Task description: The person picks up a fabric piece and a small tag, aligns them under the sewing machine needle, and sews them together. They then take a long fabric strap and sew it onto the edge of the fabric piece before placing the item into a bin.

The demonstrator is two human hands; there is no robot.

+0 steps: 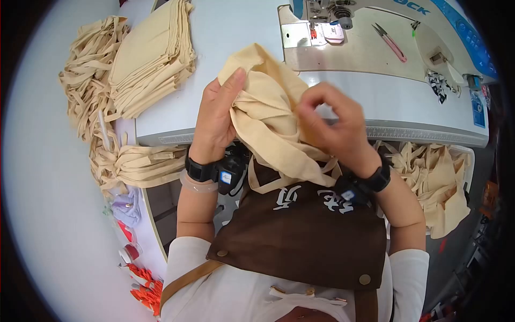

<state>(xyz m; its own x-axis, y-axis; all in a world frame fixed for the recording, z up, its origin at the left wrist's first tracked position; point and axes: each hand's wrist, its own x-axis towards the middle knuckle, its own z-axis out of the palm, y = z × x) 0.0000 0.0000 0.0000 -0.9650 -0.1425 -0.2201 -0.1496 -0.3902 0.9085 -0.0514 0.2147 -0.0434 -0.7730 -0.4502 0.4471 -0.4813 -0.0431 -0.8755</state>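
While both hands work a cream cloth bag held up over the near edge of the tabletop, nothing of it lies under the needle of the sewing machine at the far right. The left hand has its grip closed on the bag's left side, thumb on top pressing the cloth against the fingers. The right hand pinches a fold near the bag's middle, fingertips drawn together. A strap hangs from the bag toward the brown apron.

Judging by what lies around, the work seems mid-run: a stack of folded bags sits at the far left, loose straps beside it, and a heap of crumpled bags fills a bin at the right. Pink snips rest on the machine bed, untouched.
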